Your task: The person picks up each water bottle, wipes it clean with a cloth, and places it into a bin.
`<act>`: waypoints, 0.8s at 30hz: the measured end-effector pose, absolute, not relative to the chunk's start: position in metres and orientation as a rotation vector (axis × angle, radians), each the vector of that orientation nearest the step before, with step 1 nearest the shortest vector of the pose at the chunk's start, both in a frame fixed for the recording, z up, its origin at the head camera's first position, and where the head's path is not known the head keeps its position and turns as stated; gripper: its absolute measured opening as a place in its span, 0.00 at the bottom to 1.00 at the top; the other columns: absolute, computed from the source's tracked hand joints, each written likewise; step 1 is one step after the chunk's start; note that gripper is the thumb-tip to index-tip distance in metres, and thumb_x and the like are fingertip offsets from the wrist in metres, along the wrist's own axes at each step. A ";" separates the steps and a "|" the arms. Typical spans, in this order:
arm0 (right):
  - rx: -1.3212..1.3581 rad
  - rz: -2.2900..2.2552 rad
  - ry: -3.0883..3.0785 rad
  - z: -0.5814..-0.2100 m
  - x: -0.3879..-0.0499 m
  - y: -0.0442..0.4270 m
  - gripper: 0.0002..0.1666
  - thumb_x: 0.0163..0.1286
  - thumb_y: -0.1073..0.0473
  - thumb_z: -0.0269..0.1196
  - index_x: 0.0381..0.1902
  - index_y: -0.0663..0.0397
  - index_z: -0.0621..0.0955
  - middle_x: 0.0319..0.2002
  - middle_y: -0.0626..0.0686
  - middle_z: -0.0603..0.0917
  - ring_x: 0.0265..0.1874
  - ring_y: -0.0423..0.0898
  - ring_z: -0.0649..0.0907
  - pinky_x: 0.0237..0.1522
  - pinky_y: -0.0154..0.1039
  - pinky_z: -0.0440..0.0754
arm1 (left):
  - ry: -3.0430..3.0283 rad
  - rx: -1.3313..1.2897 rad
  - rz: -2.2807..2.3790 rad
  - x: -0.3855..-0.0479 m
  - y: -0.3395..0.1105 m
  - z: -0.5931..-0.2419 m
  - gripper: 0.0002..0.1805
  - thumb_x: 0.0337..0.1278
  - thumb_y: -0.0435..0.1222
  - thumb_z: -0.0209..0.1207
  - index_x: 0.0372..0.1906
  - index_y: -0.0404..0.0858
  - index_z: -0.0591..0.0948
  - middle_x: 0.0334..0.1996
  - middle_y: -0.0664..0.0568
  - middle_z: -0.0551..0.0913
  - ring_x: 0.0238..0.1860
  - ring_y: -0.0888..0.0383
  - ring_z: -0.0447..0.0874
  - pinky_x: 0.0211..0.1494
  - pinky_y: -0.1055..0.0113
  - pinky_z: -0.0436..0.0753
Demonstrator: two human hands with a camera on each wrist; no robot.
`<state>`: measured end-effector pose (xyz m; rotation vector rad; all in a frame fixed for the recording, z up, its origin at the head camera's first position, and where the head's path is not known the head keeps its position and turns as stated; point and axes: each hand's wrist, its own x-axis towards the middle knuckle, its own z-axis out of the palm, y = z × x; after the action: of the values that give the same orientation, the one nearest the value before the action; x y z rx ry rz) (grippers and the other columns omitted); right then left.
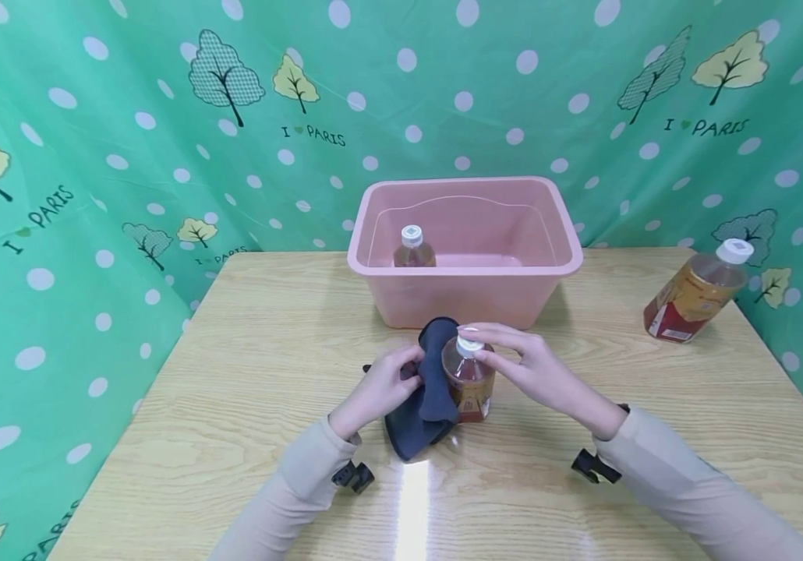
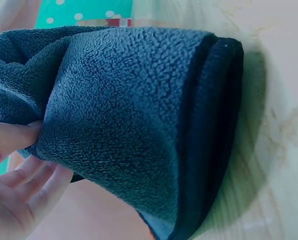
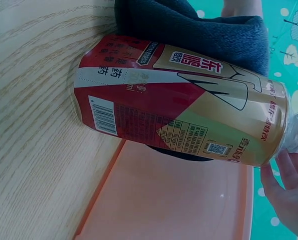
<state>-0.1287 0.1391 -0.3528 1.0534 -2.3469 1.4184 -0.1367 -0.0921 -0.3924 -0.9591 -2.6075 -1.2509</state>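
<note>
An upright drink bottle (image 1: 469, 383) with a white cap stands on the table in front of the pink bin. My right hand (image 1: 538, 365) holds it by the cap, thumb and fingers on either side. In the right wrist view the bottle's red and gold label (image 3: 183, 100) shows, with a barcode near the base. Against the bottle's left side lies a dark grey-blue towel (image 1: 436, 382), fuzzy with a black edge. My left hand (image 1: 389, 383) pinches the towel between thumb and fingers; in the left wrist view, folds of towel (image 2: 119, 110) hide the bottle.
Behind the hands stands the pink bin (image 1: 465, 300), holding another capped bottle (image 1: 414, 254) at its left end. A third bottle (image 1: 696, 294) stands at the table's right side. A green dotted curtain (image 1: 401, 93) hangs behind the wooden table (image 1: 247, 374).
</note>
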 end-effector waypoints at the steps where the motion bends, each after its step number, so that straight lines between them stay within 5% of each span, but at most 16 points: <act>1: 1.050 1.418 -2.351 -0.353 -0.129 0.139 0.19 0.56 0.68 0.60 0.48 0.56 0.78 0.49 0.53 0.78 0.53 0.42 0.73 0.51 0.26 0.68 | -2.609 -0.958 -1.246 -0.137 -0.092 -0.394 0.11 0.35 0.19 0.54 0.29 0.33 0.73 0.27 0.47 0.75 0.28 0.55 0.76 0.32 0.72 0.76; 24: 1.007 1.376 -2.428 -0.351 -0.125 0.139 0.20 0.58 0.65 0.59 0.50 0.53 0.77 0.51 0.51 0.77 0.53 0.42 0.74 0.50 0.28 0.70 | -2.772 -0.933 -1.152 -0.144 -0.092 -0.426 0.11 0.36 0.21 0.55 0.27 0.37 0.71 0.21 0.55 0.70 0.24 0.62 0.67 0.27 0.72 0.68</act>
<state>-0.1251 0.1392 -0.3513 1.0071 -2.4275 1.3759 -0.1443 -0.0920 -0.4257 -0.9328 -2.7723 -1.1518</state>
